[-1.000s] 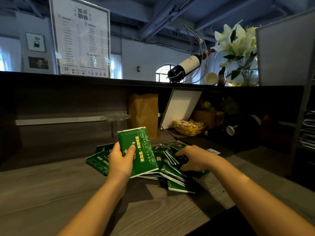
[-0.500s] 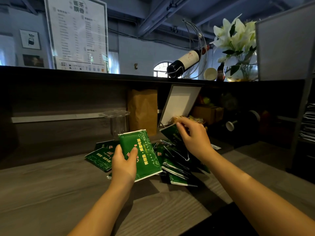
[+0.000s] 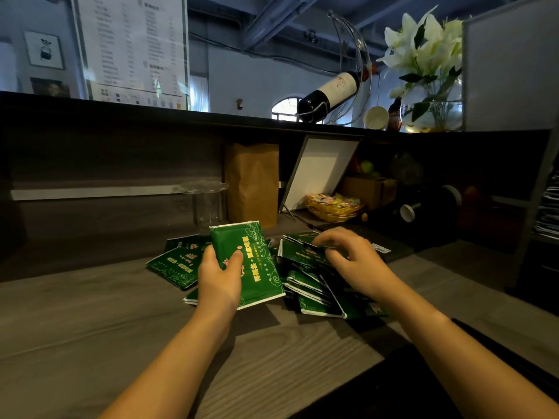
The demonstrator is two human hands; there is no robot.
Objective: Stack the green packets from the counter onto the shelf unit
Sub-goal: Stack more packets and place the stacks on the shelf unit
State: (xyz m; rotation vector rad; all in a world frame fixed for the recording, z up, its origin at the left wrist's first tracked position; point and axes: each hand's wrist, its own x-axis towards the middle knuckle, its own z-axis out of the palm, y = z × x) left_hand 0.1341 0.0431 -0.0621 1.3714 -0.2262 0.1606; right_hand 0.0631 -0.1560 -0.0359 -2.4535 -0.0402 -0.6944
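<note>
Green packet point(image 3: 252, 258) in left grip point(image 3: 219, 276); right grip point(image 3: 352, 263) pinches second packet point(image 3: 298, 252).

The table point(image 3: 90, 328) is grey wood-grain, matt, with fine ridged lines. The green packets point(image 3: 251, 264) look like smooth, faintly glossy printed film with white sealed edges. At twelve o'clock stands a matt brown paper bag point(image 3: 251, 182), and at one o'clock a glossy dark glass bottle point(image 3: 326, 95).
</note>
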